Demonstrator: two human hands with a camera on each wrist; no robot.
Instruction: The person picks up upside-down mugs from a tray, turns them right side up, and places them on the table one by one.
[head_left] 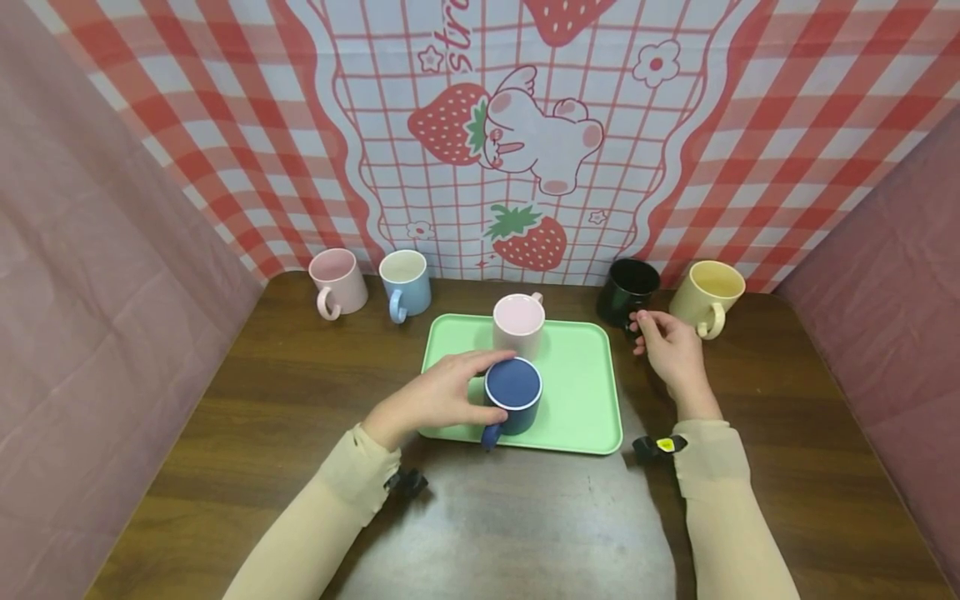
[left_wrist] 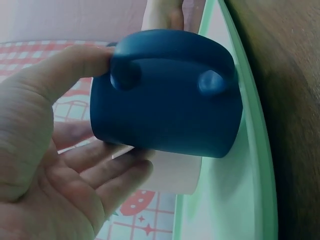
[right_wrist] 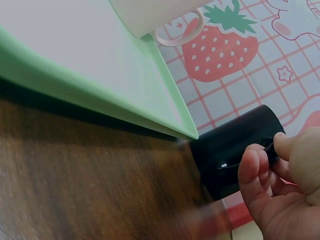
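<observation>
Your left hand [head_left: 446,393] spans the navy mug [head_left: 517,402], thumb on the near side and fingers against the far side, opened just as wide as the body between them. Your right hand [head_left: 672,354] is nearly closed, pinching the black mug [head_left: 622,292] by its handle between thumb and curled fingers. The navy mug is over the near part of the green tray [head_left: 577,392], its long axis about upright, mouth up, and its handle [left_wrist: 172,42] pointing toward you and a little left; you cannot tell whether its base fully rests. The black mug is upright too, on the table [head_left: 262,417] just beside the tray's far right corner, handle turned toward you. The navy one is a smooth, matt cylinder with a pale rim; the black one is glossier. Just behind the navy mug, a pale pink mug [head_left: 518,327] is on the tray, handle pointing away to the right. The tray is shallow, with rounded corners and a raised lip. Past your right hand is a yellow mug [head_left: 692,302]; at the far left are a light blue mug [head_left: 408,289] and a dusty pink mug [head_left: 343,287]. The table is dark wood-grain, backed by a strawberry-printed checked cloth [head_left: 337,108].
</observation>
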